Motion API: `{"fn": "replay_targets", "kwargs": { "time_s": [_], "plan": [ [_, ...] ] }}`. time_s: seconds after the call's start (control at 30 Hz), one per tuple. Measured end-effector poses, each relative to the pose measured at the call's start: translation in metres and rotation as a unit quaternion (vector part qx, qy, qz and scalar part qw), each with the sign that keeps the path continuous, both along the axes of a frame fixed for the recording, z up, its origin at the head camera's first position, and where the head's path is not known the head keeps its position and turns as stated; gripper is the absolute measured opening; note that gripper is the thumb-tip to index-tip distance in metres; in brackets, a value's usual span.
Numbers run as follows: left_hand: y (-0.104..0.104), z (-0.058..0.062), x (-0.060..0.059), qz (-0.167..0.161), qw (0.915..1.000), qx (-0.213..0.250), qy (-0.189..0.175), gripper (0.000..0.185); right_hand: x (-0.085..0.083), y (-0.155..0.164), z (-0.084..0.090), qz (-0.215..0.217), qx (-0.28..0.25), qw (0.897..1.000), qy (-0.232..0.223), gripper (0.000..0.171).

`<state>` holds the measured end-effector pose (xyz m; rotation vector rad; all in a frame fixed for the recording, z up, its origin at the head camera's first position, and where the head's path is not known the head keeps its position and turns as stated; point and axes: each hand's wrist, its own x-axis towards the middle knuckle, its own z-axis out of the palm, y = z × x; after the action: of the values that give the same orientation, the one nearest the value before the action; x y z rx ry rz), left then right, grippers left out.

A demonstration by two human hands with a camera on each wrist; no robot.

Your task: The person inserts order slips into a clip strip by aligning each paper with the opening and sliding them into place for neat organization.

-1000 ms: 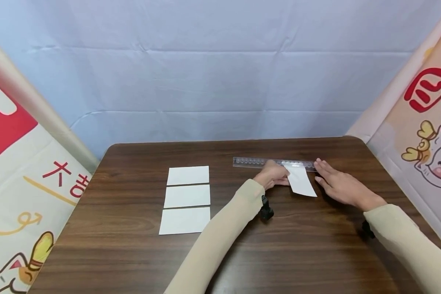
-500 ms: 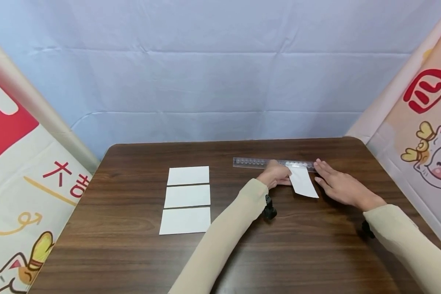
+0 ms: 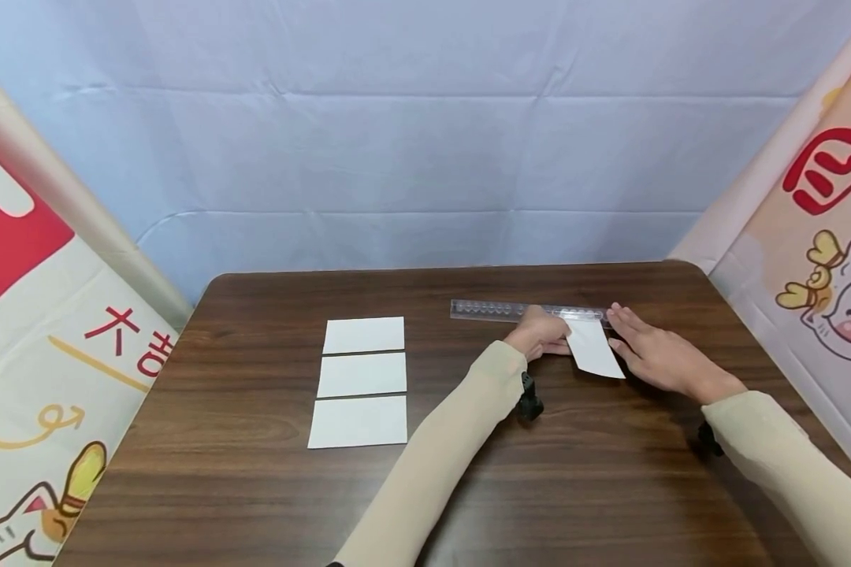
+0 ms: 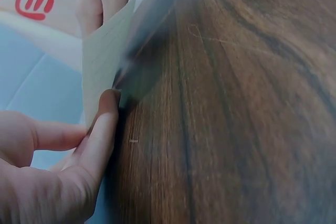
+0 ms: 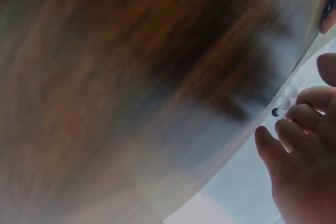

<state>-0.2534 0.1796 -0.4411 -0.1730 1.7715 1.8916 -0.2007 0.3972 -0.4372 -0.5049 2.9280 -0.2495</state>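
A clear plastic ruler [image 3: 485,310] lies crosswise near the far side of the table. My left hand [image 3: 539,332] pinches the left edge of a white paper rectangle [image 3: 596,350], whose far end overlaps the ruler. In the left wrist view, thumb and fingers [image 4: 102,135] hold the paper [image 4: 105,59] at its edge, with the sheet raised off the wood. To the right, my right hand [image 3: 659,356] rests with straight fingers on the ruler's right end. The right wrist view has this hand [image 5: 307,150] beside a round-holed part of the ruler [image 5: 287,97].
Three white paper rectangles, the far one [image 3: 363,336], the middle one [image 3: 362,375] and the near one [image 3: 358,423], lie in a column on the left of the brown wooden table [image 3: 255,488]. A pale cloth [image 3: 425,157] hangs behind it, with printed banners at both sides.
My left hand has moved to the right, bringing the paper along the ruler toward my right hand. The right hand, the ruler and the three papers have stayed in place.
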Motion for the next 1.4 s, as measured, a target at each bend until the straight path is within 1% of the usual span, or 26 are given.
{"fn": "replay_targets", "kwargs": {
  "time_s": [0.2,0.5,0.63,0.77,0.8,0.87,0.93,1.0,1.13,1.23,1.4],
  "plan": [
    [0.006,0.0,0.002,0.005,1.0,0.002,-0.001,0.025,0.001,-0.001,0.002,-0.002,-0.011,1.0,-0.006,0.067],
    [0.013,0.002,0.001,0.006,1.0,-0.003,0.004,0.027,-0.001,0.002,0.005,0.01,0.007,1.0,0.002,0.065],
    [0.016,0.004,0.002,0.01,0.9999,-0.001,0.011,0.022,-0.002,0.004,0.008,0.014,0.01,1.0,0.0,0.065],
    [0.017,0.004,0.004,0.006,0.9997,-0.01,0.02,0.014,-0.001,0.003,0.008,0.011,0.004,1.0,-0.001,0.065],
    [0.017,0.004,0.005,0.003,0.9996,-0.019,0.021,0.013,-0.001,0.002,0.007,0.01,0.002,1.0,-0.001,0.065],
    [0.017,0.004,0.006,-0.002,0.9992,-0.033,0.021,0.014,0.0,0.001,0.006,0.007,-0.001,1.0,-0.004,0.065],
    [0.016,0.004,0.006,-0.004,0.9991,-0.037,0.017,0.015,0.001,-0.001,0.005,0.004,-0.002,1.0,-0.008,0.065],
    [0.016,0.003,0.006,-0.007,0.9992,-0.036,0.016,0.014,0.002,-0.002,0.004,0.003,-0.001,1.0,-0.01,0.066],
    [0.017,0.003,0.005,-0.005,0.9998,-0.009,0.015,0.008,0.002,-0.002,0.005,0.003,0.0,1.0,-0.008,0.065],
    [0.018,0.002,0.004,-0.004,0.9999,0.0,0.015,0.007,0.001,-0.002,0.006,0.002,-0.001,1.0,-0.008,0.065],
    [0.021,-0.001,0.002,-0.004,0.9999,0.003,0.009,0.009,0.001,-0.002,0.006,0.0,0.002,1.0,-0.013,0.065]
  ]
}}
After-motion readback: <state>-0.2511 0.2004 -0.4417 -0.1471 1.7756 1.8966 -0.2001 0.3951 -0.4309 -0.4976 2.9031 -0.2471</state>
